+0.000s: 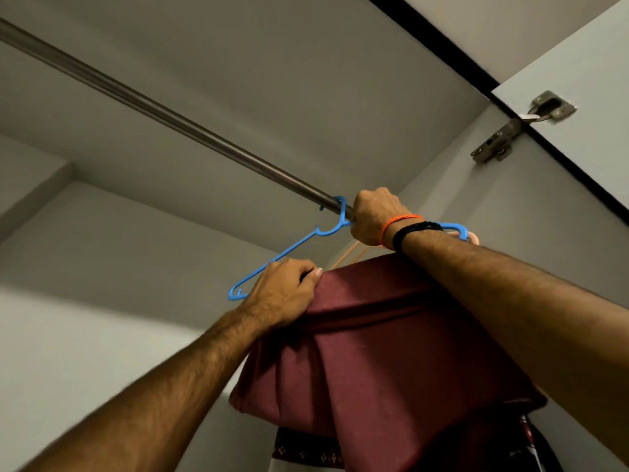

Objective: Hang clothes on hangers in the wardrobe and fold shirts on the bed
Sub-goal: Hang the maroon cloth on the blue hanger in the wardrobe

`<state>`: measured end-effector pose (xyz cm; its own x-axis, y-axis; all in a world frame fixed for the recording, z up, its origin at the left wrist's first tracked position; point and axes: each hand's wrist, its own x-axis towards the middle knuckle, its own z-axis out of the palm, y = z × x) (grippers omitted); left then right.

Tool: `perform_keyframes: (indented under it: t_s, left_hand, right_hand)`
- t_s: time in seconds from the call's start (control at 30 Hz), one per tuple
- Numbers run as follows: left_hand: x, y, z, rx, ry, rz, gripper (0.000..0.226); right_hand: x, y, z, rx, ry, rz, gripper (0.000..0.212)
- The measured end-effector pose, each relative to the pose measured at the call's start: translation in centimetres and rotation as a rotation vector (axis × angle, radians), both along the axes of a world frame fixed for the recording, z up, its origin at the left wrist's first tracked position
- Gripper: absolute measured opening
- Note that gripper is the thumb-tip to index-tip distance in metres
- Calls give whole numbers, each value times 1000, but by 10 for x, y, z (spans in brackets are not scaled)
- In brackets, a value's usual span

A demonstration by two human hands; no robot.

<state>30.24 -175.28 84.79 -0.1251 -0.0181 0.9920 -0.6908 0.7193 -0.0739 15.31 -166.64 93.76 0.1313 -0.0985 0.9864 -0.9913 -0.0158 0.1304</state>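
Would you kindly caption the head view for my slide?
Right hand hooks blue hanger onto wardrobe rod; left hand grips maroon garment.

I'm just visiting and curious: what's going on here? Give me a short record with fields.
place: inside a wardrobe, seen from below
rail: metal rod
hanger: blue plastic hanger, hook over the rod
garment: maroon cloth draped on the hanger
left hand: grips the cloth's edge
right hand: grips the hanger's neck
behind: peach hanger
door: metal hinge

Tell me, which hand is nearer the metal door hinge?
Right. The right hand grips the blue hanger at the rail, below-left of the hinge. The left hand is lower and further left, holding the maroon cloth.
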Motion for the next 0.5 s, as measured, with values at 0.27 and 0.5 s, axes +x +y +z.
perform_keyframes:
  t_s: [0.27,0.5]
  left_hand:
    - [-17,-11,-1,178,-117,11,27]
    - [-27,-17,2,202,-152,27,29]
  right_hand:
    - [-1,-13,-2,-11,-72,-18,30]
    - [-13,-20,2,-3,-98,-20,23]
